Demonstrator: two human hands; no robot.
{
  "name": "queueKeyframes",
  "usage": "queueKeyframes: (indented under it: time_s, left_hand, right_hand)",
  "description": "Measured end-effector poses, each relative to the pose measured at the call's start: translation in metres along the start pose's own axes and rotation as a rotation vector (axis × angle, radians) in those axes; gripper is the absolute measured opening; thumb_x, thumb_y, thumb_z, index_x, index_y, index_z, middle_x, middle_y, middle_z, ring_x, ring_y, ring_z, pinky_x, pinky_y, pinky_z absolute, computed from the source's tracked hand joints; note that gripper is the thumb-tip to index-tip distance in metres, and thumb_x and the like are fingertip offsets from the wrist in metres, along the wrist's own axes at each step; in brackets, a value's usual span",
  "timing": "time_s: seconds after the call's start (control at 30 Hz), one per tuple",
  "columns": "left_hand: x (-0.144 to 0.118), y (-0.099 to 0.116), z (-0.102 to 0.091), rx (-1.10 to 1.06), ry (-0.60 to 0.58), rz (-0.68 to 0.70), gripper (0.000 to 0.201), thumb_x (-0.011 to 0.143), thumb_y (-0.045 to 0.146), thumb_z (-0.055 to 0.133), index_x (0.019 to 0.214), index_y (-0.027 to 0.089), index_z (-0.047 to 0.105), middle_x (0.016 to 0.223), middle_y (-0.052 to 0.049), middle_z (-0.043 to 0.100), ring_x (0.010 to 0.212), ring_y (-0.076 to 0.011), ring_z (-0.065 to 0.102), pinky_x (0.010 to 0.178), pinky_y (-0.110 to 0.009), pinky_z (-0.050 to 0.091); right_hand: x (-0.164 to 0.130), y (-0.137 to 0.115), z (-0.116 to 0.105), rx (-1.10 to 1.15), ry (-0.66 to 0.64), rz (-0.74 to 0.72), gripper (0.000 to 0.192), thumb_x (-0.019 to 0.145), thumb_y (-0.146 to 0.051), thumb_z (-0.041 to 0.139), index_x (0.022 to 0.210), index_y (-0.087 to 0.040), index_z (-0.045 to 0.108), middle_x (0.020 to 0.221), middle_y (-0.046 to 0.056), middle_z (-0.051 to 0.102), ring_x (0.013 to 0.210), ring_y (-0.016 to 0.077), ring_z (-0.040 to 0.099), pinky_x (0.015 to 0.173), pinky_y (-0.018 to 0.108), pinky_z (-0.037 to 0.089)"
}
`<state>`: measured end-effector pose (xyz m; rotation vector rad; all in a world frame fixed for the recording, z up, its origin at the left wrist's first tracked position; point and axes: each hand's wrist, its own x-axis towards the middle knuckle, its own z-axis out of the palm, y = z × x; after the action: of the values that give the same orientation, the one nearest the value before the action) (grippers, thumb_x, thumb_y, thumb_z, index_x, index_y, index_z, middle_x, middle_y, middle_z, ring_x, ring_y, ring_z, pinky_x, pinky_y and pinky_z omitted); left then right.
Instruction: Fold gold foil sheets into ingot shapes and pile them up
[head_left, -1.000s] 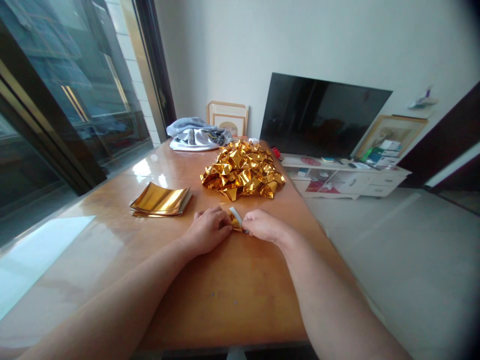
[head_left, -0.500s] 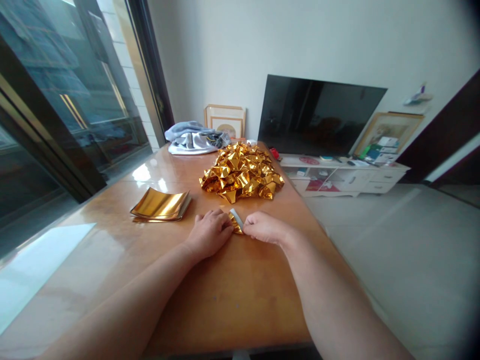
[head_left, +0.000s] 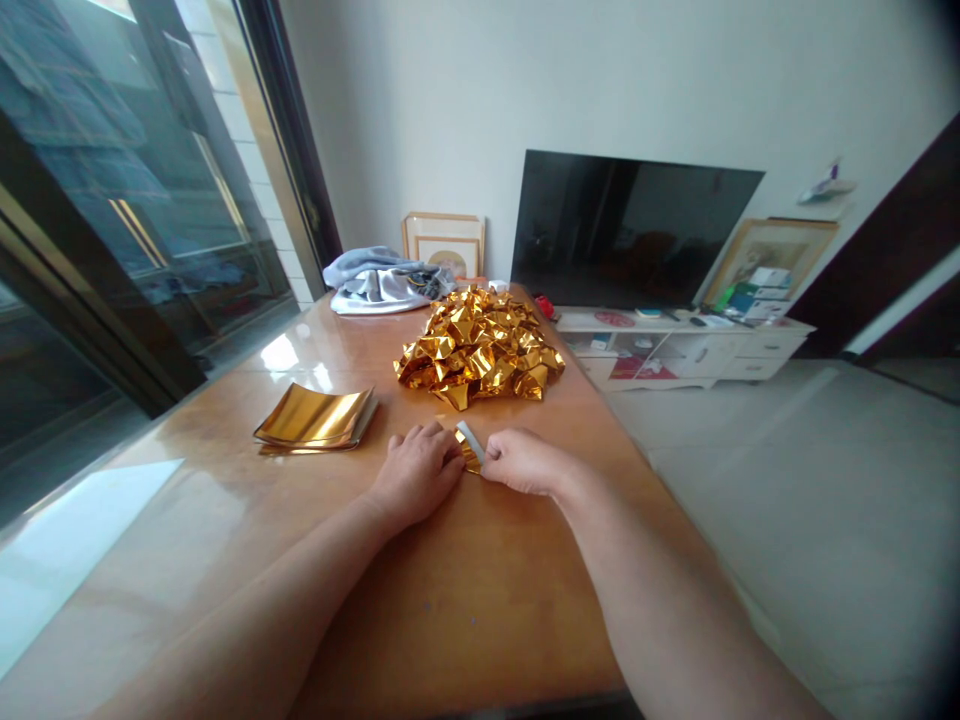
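Note:
A small piece of gold foil paper (head_left: 470, 452), partly folded with a pale strip of its underside showing, lies on the table between my hands. My left hand (head_left: 420, 468) presses on its left side with fingers bent and close together. From the right, my right hand (head_left: 521, 460) is closed on the paper's edge, the fingertips pinching it. Both hands hide much of the sheet. Left of them rests a stack of flat gold foil sheets (head_left: 315, 418). Just beyond my hands rises a heap of folded gold foil pieces (head_left: 480, 345).
The glossy wooden table (head_left: 450, 610) ends at the right above a tiled floor. Bundled grey cloth (head_left: 386, 282) lies at its far end. Behind are a framed picture (head_left: 444, 245), a dark television (head_left: 630, 230) and a white cabinet (head_left: 720, 355). A glass door (head_left: 112, 180) stands at left.
The view has shifted slightly, so the scene sits a little further left. Both hands keep nearly the same hold on the foil paper.

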<state>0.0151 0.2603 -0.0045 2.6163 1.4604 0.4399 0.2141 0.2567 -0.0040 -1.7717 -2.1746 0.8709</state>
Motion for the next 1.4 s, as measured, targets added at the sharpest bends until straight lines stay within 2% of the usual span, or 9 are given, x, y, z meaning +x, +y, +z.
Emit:
queueKeyframes:
  time_s: [0.13, 0.33, 0.9, 1.0, 1.13, 1.4]
  left_hand:
    - [0.0006, 0.0007, 0.0001, 0.007, -0.012, -0.011, 0.019, 0.093, 0.038, 0.051, 0.088, 0.023, 0.061, 0.099, -0.007, 0.063, 0.098, -0.0264, 0.057, 0.079, -0.038, 0.038]
    - [0.0019, -0.0012, 0.0023, 0.004, -0.011, -0.005, 0.016, 0.091, 0.035, 0.051, 0.087, 0.024, 0.062, 0.098, -0.007, 0.061, 0.098, -0.0268, 0.056, 0.078, -0.038, 0.039]
    - [0.0019, -0.004, 0.004, -0.039, -0.008, -0.02, 0.014, 0.091, 0.036, 0.053, 0.089, 0.024, 0.06, 0.1, -0.005, 0.062, 0.099, -0.0266, 0.056, 0.077, -0.037, 0.039]
    - [0.0017, -0.0042, 0.0034, -0.065, -0.006, -0.021, 0.011, 0.09, 0.034, 0.054, 0.093, 0.026, 0.06, 0.102, -0.004, 0.062, 0.099, -0.0263, 0.056, 0.078, -0.036, 0.039]
    - [0.0003, -0.004, 0.0019, -0.089, -0.017, 0.004, 0.017, 0.092, 0.035, 0.051, 0.101, 0.031, 0.065, 0.107, -0.003, 0.062, 0.102, -0.0261, 0.055, 0.082, -0.038, 0.039]
    - [0.0003, -0.0056, 0.0027, -0.115, -0.032, 0.007, 0.019, 0.092, 0.036, 0.05, 0.1, 0.034, 0.068, 0.107, -0.002, 0.061, 0.105, -0.0272, 0.055, 0.084, -0.04, 0.039]
  right_hand:
    - [0.0015, 0.0026, 0.002, -0.012, 0.029, 0.0, 0.008, 0.073, -0.025, 0.069, 0.072, -0.018, 0.063, 0.06, -0.004, 0.058, 0.053, 0.0098, 0.044, 0.05, 0.025, 0.02]
    - [0.0023, 0.0067, 0.0041, 0.021, 0.063, 0.003, 0.011, 0.072, -0.025, 0.07, 0.08, -0.019, 0.065, 0.068, -0.004, 0.064, 0.056, 0.01, 0.048, 0.051, 0.024, 0.022]
    - [0.0012, 0.0064, 0.0033, 0.009, 0.069, -0.012, 0.015, 0.072, -0.028, 0.071, 0.082, -0.019, 0.064, 0.067, -0.003, 0.063, 0.058, 0.0115, 0.05, 0.05, 0.025, 0.022]
    - [-0.0007, 0.0042, 0.0015, 0.0, 0.059, 0.004, 0.016, 0.072, -0.028, 0.071, 0.083, -0.019, 0.063, 0.068, -0.004, 0.063, 0.059, 0.011, 0.05, 0.051, 0.024, 0.022]
    - [-0.0024, 0.004, 0.0001, -0.009, 0.052, -0.016, 0.013, 0.073, -0.026, 0.067, 0.084, -0.02, 0.063, 0.07, -0.005, 0.064, 0.059, 0.0102, 0.049, 0.05, 0.023, 0.023]
    - [-0.0043, 0.0059, 0.0, 0.027, 0.057, -0.034, 0.009, 0.074, -0.023, 0.064, 0.082, -0.019, 0.064, 0.073, -0.003, 0.065, 0.059, 0.0102, 0.05, 0.05, 0.023, 0.023]
